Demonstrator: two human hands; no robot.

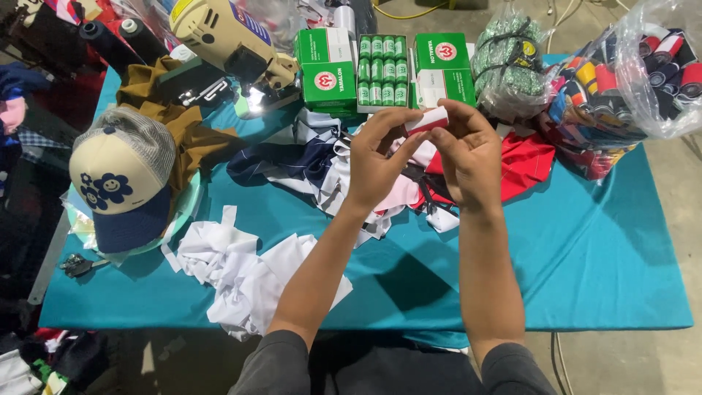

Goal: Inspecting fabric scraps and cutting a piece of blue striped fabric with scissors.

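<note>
Two bare hands meet above the middle of the teal cloth-covered counter (pixel 599 249), both pinching one small white-and-red spool of thread (pixel 427 120).

Left to right:
- Near left corner: cream and navy mesh-backed cap with flower faces (pixel 121 179), resting on a pale round stand.
- Near edge, left of centre: heap of white fabric scraps (pixel 241 274).
- Far left corner: cream-coloured handheld cutting machine (pixel 230 44), lying on brown cloth (pixel 183 124).
- Left hand (pixel 376 157): fingers closed on the spool's left end, thumb under, forefinger over.
- Spool: held in the air over the pile of navy, white and pink fabric pieces (pixel 322 164), well clear of the counter top.
- Right hand (pixel 468 157): fingers curled at the spool's right end. They seem to grip it or pick at it; the exact contact is hidden by the knuckles.
- Far edge, behind the hands: green cardboard boxes (pixel 329 69) around an open tray of green thread spools (pixel 380 69).
- Right of the hands: red cloth (pixel 530 161).
- Far right corner: clear plastic bags of coloured spools (pixel 643 73).

Judgement on technique: the step looks like freeing the thread end or wrapper. Best to keep the left hand steady as the anchor and let only the right fingertips work. Hold the spool by its ends so the winding is not crushed or loosened. Stay over the fabric pile, so a dropped spool lands soft and does not roll off the counter's near edge.
</note>
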